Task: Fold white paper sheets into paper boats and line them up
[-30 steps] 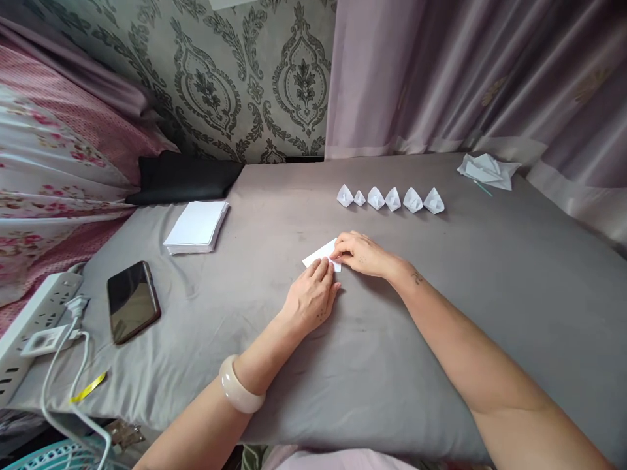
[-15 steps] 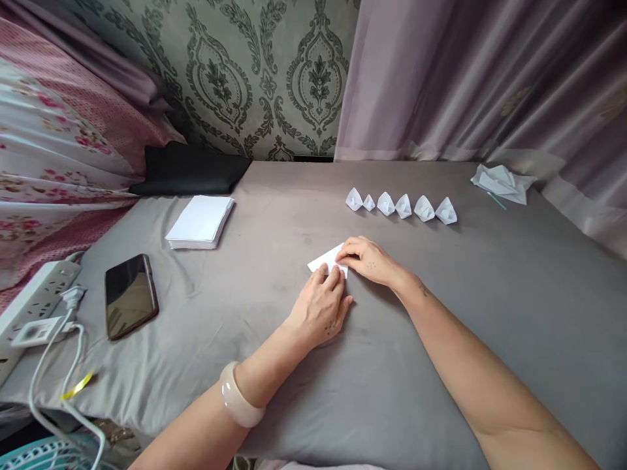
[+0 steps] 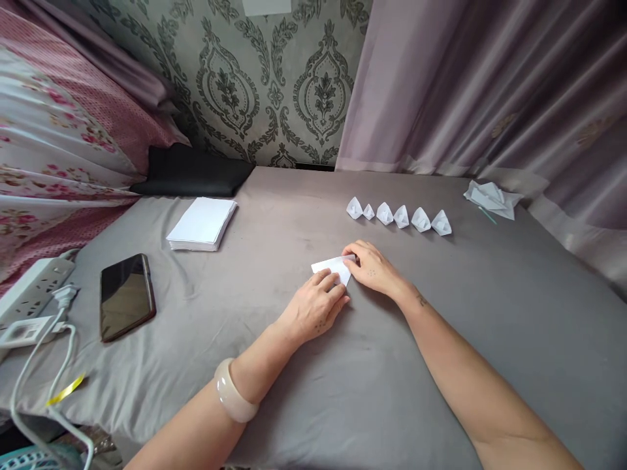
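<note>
A small folded piece of white paper (image 3: pixel 336 264) lies on the grey cloth in front of me. My left hand (image 3: pixel 317 305) rests on its near edge, fingers stretched out and pressing it down, with the thumb apart on the cloth. At the paper's right corner my right hand (image 3: pixel 375 266) pinches it between thumb and fingers; the fingertips are partly hidden. Beyond the hands, several folded white paper boats (image 3: pixel 385 213) stand in a row, one of them smaller than the rest.
A stack of white paper (image 3: pixel 202 224) sits at the left. Nearer are a smartphone (image 3: pixel 127 297) and a power strip (image 3: pixel 34 287) with cables. Loose folded papers (image 3: pixel 492 198) lie at the far right by the curtain, a black cover (image 3: pixel 196 171) at the back left.
The folded paper has turned slightly clockwise under my hands. My right hand now holds its upper right corner, and my left hand has shifted a little. The view has tilted slightly.
</note>
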The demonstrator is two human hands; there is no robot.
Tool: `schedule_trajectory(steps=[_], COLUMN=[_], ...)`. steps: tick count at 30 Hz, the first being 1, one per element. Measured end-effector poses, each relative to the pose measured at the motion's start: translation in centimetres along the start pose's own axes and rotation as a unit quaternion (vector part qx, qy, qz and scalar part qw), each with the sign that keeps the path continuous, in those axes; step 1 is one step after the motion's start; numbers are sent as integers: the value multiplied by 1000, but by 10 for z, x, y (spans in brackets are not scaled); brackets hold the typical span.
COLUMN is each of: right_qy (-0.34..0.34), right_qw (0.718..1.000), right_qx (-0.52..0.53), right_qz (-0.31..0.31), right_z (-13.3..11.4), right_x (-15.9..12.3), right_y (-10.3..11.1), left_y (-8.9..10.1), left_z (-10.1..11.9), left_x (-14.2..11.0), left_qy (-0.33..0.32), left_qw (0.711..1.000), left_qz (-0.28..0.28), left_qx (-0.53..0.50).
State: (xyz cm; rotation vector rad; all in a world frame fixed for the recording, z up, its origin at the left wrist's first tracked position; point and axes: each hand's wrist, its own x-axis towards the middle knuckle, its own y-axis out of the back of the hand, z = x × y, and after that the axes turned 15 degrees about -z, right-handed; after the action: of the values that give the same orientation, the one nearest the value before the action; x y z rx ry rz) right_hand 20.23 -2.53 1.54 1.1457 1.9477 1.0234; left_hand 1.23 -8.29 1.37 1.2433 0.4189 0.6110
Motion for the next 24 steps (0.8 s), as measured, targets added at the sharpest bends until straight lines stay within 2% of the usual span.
schedule_trajectory(steps=[4, 7, 12, 16, 24], right_qy=[-82, -114, -51, -18, 2], right_qw=[996, 993, 997, 996, 995], right_qx=[30, 41, 15, 18, 5], right_qz=[-4, -12, 55, 83, 103], right_z=[-2, -2, 0, 0, 0], right_x=[-21, -35, -38, -34, -31], right_y=[5, 3, -12, -22, -27], left_y=[-1, 0, 9, 8, 3], left_z=[-7, -10, -12, -8, -1], left_x=[2, 7, 18, 18, 14], left_qy=[-21, 9, 85, 105, 145], left_qw=[999, 999, 994, 994, 989], left_qz=[8, -3, -54, -30, -30], left_qx=[-24, -49, -42, -29, 10])
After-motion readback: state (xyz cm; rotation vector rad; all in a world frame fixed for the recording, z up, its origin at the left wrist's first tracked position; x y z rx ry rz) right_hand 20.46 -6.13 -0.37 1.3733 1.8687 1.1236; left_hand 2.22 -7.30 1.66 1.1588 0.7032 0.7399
